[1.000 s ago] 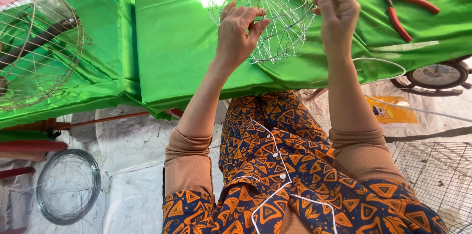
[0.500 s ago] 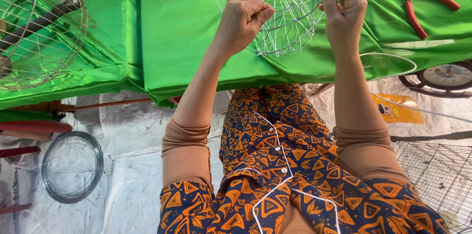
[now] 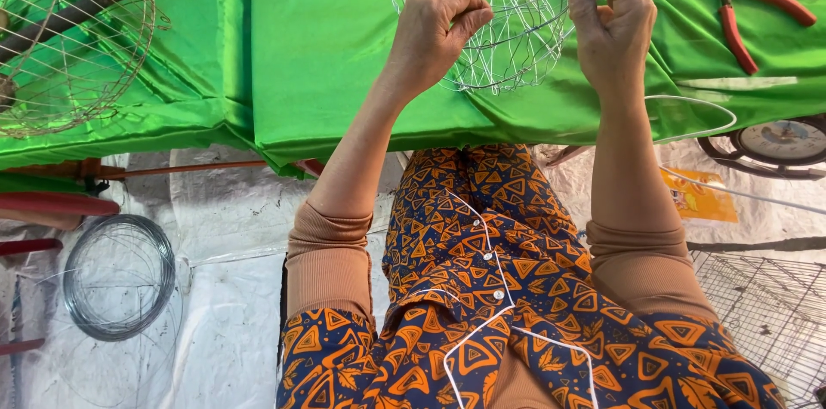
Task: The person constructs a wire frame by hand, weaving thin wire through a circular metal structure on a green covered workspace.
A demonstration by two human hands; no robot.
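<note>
both my hands sit a little higher on the wire basket frame (image 3: 508,22) than half a second ago, the grip unchanged. nearest me, a coil of wire (image 3: 119,276) lies on the floor to my left. on the green-draped surface (image 3: 327,48), my left hand (image 3: 439,18) has its fingers curled shut, pinching the frame's wires; my right hand (image 3: 613,18) is closed round its far rim. red-handled pliers (image 3: 747,5) lie further right, another wire basket (image 3: 73,39) well left.

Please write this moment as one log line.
left hand: pinching wire basket | right hand: gripping basket rim | pliers: lying on green cloth, untouched
</note>
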